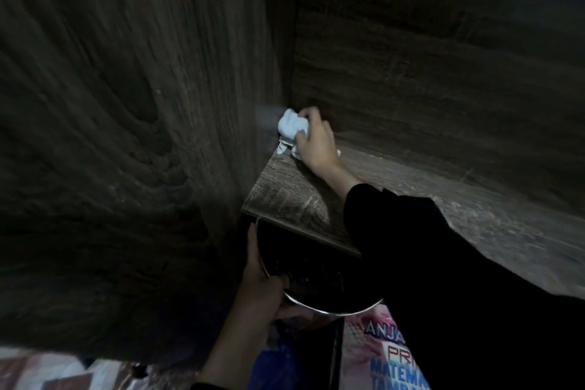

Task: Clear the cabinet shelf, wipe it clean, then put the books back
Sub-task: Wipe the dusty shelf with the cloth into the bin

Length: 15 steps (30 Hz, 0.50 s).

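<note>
Grip of the right hand (316,144) clamped on the white cloth (289,123), at the far-left corner of the shelf (285,196); bare shelf runs toward 4 o'clock; left hand (259,288), at 6 o'clock, clutches a metal bowl (332,311).

Book cover (375,358) partly behind the dark sleeve (459,279) and beyond the bottom edge

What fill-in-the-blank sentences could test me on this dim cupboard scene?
1. The right hand presses a crumpled ____ cloth into the back left corner of the dark wooden shelf.
2. The left hand holds a round dark bowl with a shiny metal rim just ____ the shelf's front edge.
3. The arm reaching to the shelf wears a ____ sleeve.

Missing words: white; below; black.
</note>
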Each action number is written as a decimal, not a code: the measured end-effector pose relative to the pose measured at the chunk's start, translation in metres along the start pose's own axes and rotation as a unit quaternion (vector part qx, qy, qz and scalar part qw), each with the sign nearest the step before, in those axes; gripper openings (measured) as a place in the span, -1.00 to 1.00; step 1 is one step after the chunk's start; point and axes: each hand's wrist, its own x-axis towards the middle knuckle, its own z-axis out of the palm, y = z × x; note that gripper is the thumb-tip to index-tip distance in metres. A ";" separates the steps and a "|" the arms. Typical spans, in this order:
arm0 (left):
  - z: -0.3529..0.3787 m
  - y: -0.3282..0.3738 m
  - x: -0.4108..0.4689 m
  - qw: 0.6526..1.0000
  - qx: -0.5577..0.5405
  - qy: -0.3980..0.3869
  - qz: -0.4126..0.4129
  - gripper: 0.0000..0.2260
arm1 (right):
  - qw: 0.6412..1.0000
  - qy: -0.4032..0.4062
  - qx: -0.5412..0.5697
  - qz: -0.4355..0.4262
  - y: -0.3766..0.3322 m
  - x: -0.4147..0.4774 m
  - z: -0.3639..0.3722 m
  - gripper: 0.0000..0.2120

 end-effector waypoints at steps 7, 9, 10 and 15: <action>0.003 0.004 -0.005 1.000 -0.005 0.000 -0.002 -0.11 | 0.986 -0.122 -0.115 0.013 -0.011 0.008 -0.016 -0.69; 0.005 0.006 -0.005 1.000 0.002 0.007 0.001 -0.12 | 0.978 -0.195 -0.070 -0.005 -0.012 0.001 -0.030 -0.70; 0.005 0.006 -0.004 1.000 0.004 0.008 0.002 -0.12 | 0.973 -0.228 -0.022 -0.007 -0.012 -0.003 -0.036 -0.70; 0.008 0.006 -0.004 1.000 -0.003 0.013 0.008 -0.11 | 0.990 -0.060 0.129 0.019 -0.005 -0.008 -0.049 -0.71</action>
